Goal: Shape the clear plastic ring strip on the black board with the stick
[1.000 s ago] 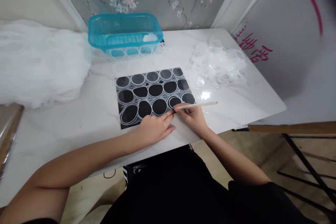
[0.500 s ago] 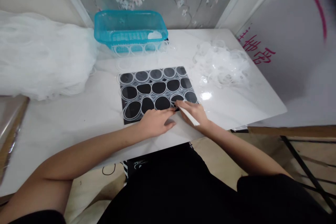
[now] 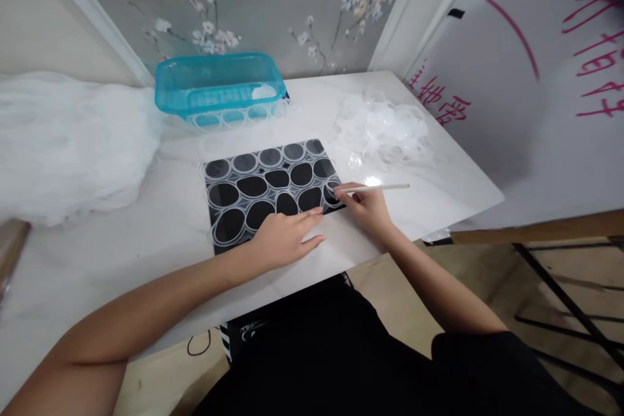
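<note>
A black rectangular sheet (image 3: 277,178) lies on the white table, overlaid with a clear film that has rows of white-edged ovals. My left hand (image 3: 287,237) rests on its front edge, fingers spread and pointing right, holding nothing. At the sheet's front right corner, my right hand (image 3: 368,208) pinches a thin white stick (image 3: 385,187), whose near-level shaft extends to the right. The stick's tip is hidden at my fingertips, over the rightmost oval of the front row.
A blue plastic basket (image 3: 219,86) stands at the back with a white piece inside and a strip of clear ovals before it. A large white translucent pile (image 3: 73,143) lies left, a smaller clear heap (image 3: 385,123) back right. A whiteboard (image 3: 550,143) with red writing stands right.
My right hand has moved from the front row's fourth oval to its rightmost one, and the stick has swung from pointing towards me to pointing right. The camera view has shifted right.
</note>
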A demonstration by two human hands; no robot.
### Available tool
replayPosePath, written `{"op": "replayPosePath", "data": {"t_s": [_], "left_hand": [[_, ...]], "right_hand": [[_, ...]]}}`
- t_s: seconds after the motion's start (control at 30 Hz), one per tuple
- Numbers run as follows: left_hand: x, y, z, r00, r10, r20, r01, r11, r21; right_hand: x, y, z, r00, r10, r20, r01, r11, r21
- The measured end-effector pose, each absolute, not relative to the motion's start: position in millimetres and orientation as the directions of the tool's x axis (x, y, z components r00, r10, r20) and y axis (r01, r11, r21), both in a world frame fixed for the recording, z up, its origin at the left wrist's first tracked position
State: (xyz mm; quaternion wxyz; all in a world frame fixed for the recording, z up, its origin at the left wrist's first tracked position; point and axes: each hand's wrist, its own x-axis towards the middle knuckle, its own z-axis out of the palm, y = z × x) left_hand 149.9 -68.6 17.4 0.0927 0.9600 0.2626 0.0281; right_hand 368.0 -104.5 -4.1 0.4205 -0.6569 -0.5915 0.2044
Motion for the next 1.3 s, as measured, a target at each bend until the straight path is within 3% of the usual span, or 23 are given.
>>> {"op": "replayPosePath", "data": {"t_s": [0.13,0.37,0.73,1.07,1.3], "left_hand": [[170,-71,18,0.892,0.452,0.014,0.45,-0.889,0.08],[181,-73,9,0.892,0.452,-0.003,0.452,-0.892,0.012],[177,-71,5,0.895,0.417,0.155,0.422,-0.907,0.006],[182,-71,6,0.887,0.459,0.047,0.453,-0.886,0.1],[182,-73,5,0.894,0.446,0.037,0.442,-0.893,0.085]], "right_hand": [[366,-115,-13,0.254,0.959,0.122,0.499,-0.023,-0.866],[364,-115,-12,0.263,0.962,0.075,0.481,-0.064,-0.874],[362,-117,-12,0.251,0.962,0.103,0.521,-0.044,-0.853],[360,-120,-14,0.241,0.962,0.131,0.547,-0.023,-0.837],[359,-121,-15,0.238,0.956,0.169,0.563,0.006,-0.826]]}}
